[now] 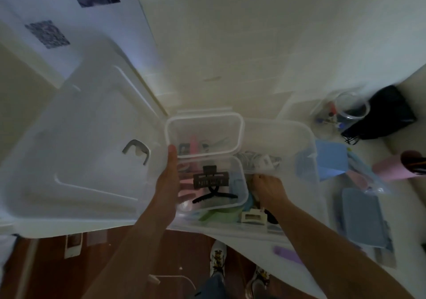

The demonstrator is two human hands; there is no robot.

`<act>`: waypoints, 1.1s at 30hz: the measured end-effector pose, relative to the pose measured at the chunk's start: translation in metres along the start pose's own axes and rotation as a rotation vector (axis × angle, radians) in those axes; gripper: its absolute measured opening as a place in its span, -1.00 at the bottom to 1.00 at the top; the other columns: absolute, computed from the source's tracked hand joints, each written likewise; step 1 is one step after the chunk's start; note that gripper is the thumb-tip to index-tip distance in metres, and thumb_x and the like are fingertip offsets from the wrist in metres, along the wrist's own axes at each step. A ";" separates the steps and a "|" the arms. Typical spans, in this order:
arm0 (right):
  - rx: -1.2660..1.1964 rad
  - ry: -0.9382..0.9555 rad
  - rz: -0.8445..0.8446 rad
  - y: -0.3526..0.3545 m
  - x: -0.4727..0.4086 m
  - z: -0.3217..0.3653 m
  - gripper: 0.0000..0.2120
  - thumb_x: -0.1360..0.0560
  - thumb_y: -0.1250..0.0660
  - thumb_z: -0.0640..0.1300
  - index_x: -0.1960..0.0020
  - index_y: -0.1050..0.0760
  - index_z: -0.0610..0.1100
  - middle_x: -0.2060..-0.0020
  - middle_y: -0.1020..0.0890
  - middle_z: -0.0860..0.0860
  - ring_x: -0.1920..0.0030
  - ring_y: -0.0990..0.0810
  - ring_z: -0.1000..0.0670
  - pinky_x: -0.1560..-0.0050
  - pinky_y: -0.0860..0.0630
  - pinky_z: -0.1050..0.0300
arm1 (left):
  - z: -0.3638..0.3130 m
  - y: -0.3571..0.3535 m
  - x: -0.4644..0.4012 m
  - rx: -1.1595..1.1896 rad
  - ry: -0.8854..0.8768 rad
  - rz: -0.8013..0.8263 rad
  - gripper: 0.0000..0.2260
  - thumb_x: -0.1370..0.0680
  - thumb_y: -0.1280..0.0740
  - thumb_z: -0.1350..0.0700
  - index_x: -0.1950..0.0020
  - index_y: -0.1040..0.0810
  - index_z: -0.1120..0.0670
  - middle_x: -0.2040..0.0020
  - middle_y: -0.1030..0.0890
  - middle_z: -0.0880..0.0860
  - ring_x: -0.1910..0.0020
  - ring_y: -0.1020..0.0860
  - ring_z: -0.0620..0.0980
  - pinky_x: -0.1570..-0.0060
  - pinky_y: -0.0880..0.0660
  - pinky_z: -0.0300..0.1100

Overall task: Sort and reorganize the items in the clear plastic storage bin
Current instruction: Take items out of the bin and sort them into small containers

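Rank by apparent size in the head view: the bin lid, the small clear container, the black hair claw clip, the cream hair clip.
1. bin lid
2. small clear container
3. black hair claw clip
4. cream hair clip

Left hand (169,179): forearm reaching forward, thumb up, fingers wrapped in a grip.
Right hand (267,187): forearm extended, fingers curled downward, pinching.

Beside a black pouch (389,112) at far right, a clear jar (352,107); nearer, a pink tube (391,170). Below, brown floor (115,264) and two sneakers (217,259).
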State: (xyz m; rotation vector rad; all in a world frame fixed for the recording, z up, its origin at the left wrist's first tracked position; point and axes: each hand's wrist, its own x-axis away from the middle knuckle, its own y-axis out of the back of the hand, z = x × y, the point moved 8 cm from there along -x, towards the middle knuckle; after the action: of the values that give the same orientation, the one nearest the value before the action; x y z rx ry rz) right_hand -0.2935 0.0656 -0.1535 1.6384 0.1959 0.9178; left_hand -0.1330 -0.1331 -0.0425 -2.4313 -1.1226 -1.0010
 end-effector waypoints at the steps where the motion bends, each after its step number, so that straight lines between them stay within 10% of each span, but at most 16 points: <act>1: 0.015 -0.012 -0.013 0.000 0.001 -0.001 -0.85 -0.60 -0.21 -0.15 -0.07 -0.54 -0.11 -0.01 -0.67 -0.02 0.03 -0.65 -0.04 0.10 -0.48 0.14 | -0.001 -0.001 0.001 0.000 -0.003 0.004 -0.33 -0.47 -0.10 -0.51 0.03 -0.67 0.04 0.23 -0.73 0.05 0.14 -0.67 0.12 0.02 -0.61 0.02; 9: 0.059 -0.109 -0.051 0.047 0.038 -0.030 -0.81 -0.58 -0.20 -0.14 -0.19 -0.43 -0.08 0.11 -0.62 0.03 0.10 -0.64 0.00 0.27 -0.39 0.20 | -0.002 0.003 0.006 -0.013 0.025 0.001 -0.25 -0.42 -0.09 -0.55 -0.08 -0.65 0.07 -0.02 -0.70 0.17 0.01 -0.68 0.21 -0.05 -0.63 0.06; 15: -0.888 -0.041 -0.252 0.170 0.130 -0.016 -0.71 -0.38 -0.53 0.04 0.03 -0.46 0.08 0.29 -0.67 0.15 0.28 -0.64 0.21 0.23 -0.55 0.25 | 0.006 -0.010 0.013 0.038 0.044 0.059 -0.26 -0.40 -0.17 -0.54 -0.05 -0.67 0.10 0.02 -0.71 0.18 0.03 -0.68 0.20 -0.07 -0.63 0.10; 20: -0.858 0.007 -0.200 0.161 0.134 0.073 -0.73 -0.36 -0.50 0.11 0.06 -0.48 0.09 0.30 -0.67 0.14 0.26 -0.62 0.22 0.19 -0.56 0.23 | 0.014 -0.037 0.022 0.142 0.051 0.140 -0.23 -0.27 -0.30 -0.59 -0.04 -0.66 0.06 0.02 -0.62 0.17 0.20 -0.59 0.07 0.15 -0.55 -0.08; 27: -0.606 -0.057 -0.245 0.135 0.117 0.098 -0.78 -0.59 -0.22 0.07 0.08 -0.53 -0.03 0.22 -0.65 0.02 0.20 -0.60 -0.02 0.18 -0.50 0.13 | 0.016 -0.046 0.025 0.115 0.013 0.152 -0.13 -0.40 -0.20 -0.55 -0.47 -0.44 0.06 -0.47 -0.44 0.18 -0.47 -0.36 0.26 -0.41 -0.32 0.15; 33: -0.520 0.124 -0.262 0.126 0.123 0.113 -0.78 -0.61 -0.22 -0.03 -0.09 -0.62 -0.04 -0.02 -0.57 -0.02 -0.03 -0.53 -0.03 0.00 -0.45 0.14 | 0.023 -0.035 0.017 0.181 0.032 0.070 -0.25 -0.25 -0.37 -0.56 -0.05 -0.67 0.07 0.11 -0.71 0.13 0.10 -0.70 0.03 -0.02 -0.63 -0.01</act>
State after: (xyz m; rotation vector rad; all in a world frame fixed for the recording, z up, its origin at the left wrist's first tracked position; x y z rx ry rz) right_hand -0.1798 0.0144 0.0143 1.0496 0.2287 0.7869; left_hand -0.1405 -0.0892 -0.0481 -2.2861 -1.0610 -0.8741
